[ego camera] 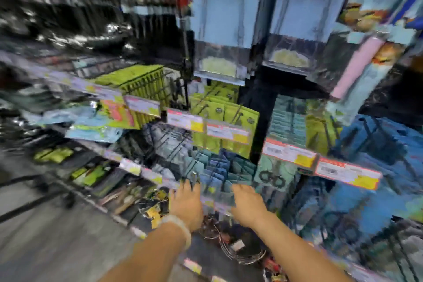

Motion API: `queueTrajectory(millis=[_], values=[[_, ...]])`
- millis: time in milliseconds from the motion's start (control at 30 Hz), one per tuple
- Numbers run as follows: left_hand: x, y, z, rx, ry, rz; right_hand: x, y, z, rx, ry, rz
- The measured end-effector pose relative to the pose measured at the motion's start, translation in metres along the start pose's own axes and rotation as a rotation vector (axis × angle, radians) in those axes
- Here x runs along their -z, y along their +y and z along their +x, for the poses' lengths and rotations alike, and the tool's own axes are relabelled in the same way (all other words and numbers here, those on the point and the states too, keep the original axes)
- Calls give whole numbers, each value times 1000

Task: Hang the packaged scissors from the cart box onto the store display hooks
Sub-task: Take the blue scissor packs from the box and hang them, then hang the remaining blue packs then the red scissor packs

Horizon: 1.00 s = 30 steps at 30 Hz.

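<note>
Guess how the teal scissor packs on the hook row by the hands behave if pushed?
The teal scissor packs look like thin flat cards hanging in a row, so they probably swing and fan apart. Glossy fronts suggest a slippery grip. Heavy blur; stiffness unclear.

whole view motion-smeared, price labels (229,133) unreadable, left hand (186,205) and right hand (248,204) fingertips lost among blurred packs (219,167)

View: heavily blurred | left hand (186,204): at blue-green packs (219,167) on display hooks, pale bracelet (180,228) on wrist | right hand (248,205): just beside, at same packs | grip: cannot tell | above: price tags (226,131), yellow-green packs (225,119)
</note>
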<state>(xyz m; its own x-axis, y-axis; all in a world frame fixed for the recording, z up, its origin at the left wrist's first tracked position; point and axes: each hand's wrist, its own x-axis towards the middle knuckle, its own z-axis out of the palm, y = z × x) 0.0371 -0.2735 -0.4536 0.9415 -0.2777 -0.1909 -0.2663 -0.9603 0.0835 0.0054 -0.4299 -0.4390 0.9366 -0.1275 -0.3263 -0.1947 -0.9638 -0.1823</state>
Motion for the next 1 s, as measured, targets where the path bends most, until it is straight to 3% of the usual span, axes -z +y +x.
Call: queueTrajectory(millis=[367,567,800,1000], values=[[86,-332,-38,513,119,-83,13,-359,86,515,8,-166],[104,-470,-88,732,165,-135,8,-525,91,755,14,-227],[98,-579,-110,935,157,-176,-23,-661,99,934,-53,-306],[95,-671,-70,1010,145,-215,-42,-756,165,981,-86,-324]])
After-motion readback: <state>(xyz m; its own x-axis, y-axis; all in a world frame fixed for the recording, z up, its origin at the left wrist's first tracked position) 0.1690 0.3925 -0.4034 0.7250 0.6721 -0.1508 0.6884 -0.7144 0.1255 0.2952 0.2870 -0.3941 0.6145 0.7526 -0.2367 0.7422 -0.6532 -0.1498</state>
